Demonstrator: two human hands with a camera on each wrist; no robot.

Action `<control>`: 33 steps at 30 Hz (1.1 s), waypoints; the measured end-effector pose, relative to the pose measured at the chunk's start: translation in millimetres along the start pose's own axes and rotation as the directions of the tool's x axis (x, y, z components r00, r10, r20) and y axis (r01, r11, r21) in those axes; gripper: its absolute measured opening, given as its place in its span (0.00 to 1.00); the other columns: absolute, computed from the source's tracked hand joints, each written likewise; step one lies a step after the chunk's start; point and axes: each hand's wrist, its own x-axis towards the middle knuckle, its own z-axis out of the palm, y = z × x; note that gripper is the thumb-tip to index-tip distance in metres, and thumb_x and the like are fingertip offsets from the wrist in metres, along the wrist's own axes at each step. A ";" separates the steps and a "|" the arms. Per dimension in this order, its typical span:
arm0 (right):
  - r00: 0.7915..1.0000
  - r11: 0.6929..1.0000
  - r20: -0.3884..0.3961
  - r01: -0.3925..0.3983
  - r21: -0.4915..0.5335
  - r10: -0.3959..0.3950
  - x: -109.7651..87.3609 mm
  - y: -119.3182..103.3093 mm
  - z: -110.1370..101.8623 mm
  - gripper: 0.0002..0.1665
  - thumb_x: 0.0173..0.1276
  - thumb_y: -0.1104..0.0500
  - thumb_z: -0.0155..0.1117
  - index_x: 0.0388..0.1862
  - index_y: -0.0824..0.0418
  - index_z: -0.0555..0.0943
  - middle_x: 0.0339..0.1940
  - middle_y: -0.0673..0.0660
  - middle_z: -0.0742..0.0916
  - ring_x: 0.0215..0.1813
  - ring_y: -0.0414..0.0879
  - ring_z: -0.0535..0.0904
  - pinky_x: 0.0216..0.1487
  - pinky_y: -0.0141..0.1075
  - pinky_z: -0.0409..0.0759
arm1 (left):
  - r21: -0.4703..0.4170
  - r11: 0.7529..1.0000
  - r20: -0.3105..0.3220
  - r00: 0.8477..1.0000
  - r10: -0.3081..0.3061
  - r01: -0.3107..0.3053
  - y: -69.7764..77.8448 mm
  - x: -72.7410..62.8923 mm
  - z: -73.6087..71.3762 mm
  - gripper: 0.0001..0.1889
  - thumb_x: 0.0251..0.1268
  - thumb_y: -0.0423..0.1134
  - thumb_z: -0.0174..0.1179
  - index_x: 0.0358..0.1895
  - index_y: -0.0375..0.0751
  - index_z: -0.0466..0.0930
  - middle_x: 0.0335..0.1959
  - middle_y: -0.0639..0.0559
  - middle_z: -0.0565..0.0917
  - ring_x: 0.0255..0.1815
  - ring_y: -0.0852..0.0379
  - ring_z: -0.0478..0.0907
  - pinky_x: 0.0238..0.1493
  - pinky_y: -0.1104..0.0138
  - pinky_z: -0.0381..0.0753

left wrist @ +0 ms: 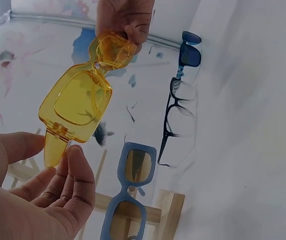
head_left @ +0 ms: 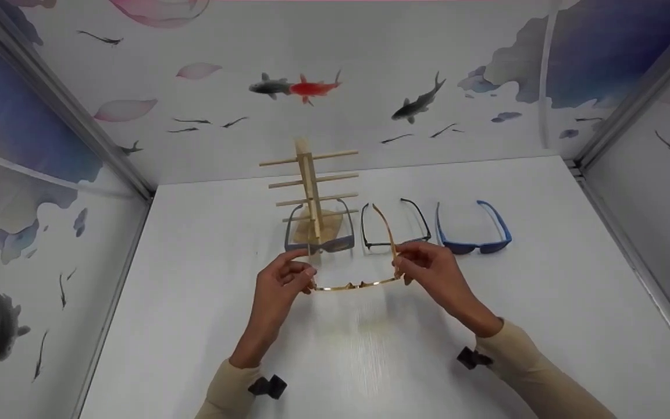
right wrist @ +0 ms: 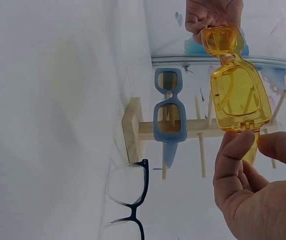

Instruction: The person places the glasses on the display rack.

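Both hands hold a pair of yellow see-through sunglasses (left wrist: pixel 85 97) above the table, lenses toward the person, temples unfolded and pointing away. My left hand (head_left: pixel 280 285) pinches the left temple close to its hinge between thumb and fingers. At the other side my right hand (head_left: pixel 437 273) pinches the right temple (head_left: pixel 386 224) the same way. Beyond the left hand stands a wooden display rack (head_left: pixel 309 192) with several crossbars. Grey-blue sunglasses (right wrist: pixel 170 125) sit at the rack's lowest bar, their frame in front of the post.
Right of the rack, black-rimmed clear glasses (head_left: pixel 425 224) lie on the white table (head_left: pixel 195 291). Farther right are blue sunglasses (head_left: pixel 477 247) with dark lenses. Painted panels with fish surround the table at the back (head_left: pixel 364 128) and both sides.
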 end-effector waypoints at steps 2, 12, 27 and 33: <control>1.000 1.000 0.004 0.000 0.001 0.000 2.5 -1.9 2.4 0.16 0.80 0.61 0.71 0.61 0.67 0.87 0.44 0.60 0.92 0.41 0.54 0.89 0.41 0.36 0.89 | -0.002 1.000 -0.011 1.000 -0.006 0.006 1.5 -0.2 -2.9 0.22 0.78 0.33 0.69 0.70 0.30 0.80 0.47 0.39 0.90 0.41 0.49 0.88 0.45 0.66 0.90; 1.000 1.000 0.018 0.010 0.006 -0.010 13.6 -12.2 10.6 0.16 0.80 0.59 0.71 0.61 0.65 0.87 0.45 0.60 0.91 0.41 0.53 0.89 0.42 0.37 0.90 | 0.001 1.000 -0.045 0.999 -0.006 0.006 11.7 4.2 -14.1 0.22 0.78 0.32 0.69 0.70 0.32 0.81 0.49 0.40 0.90 0.41 0.49 0.89 0.47 0.64 0.91; 0.998 0.999 0.048 0.041 0.018 -0.042 33.2 -24.6 20.3 0.17 0.81 0.60 0.70 0.62 0.67 0.86 0.47 0.66 0.90 0.41 0.49 0.88 0.43 0.39 0.90 | 0.022 1.000 -0.083 0.997 0.010 -0.008 22.1 12.9 -29.8 0.20 0.79 0.32 0.68 0.69 0.34 0.83 0.53 0.31 0.88 0.40 0.49 0.88 0.45 0.67 0.89; 0.996 0.998 0.074 0.045 0.033 -0.047 42.1 -30.3 21.5 0.17 0.81 0.60 0.69 0.63 0.67 0.86 0.47 0.66 0.90 0.45 0.61 0.88 0.42 0.36 0.89 | 0.028 1.000 -0.083 0.996 0.015 -0.013 21.9 19.7 -35.3 0.20 0.79 0.32 0.68 0.70 0.33 0.82 0.55 0.28 0.87 0.41 0.50 0.88 0.46 0.67 0.90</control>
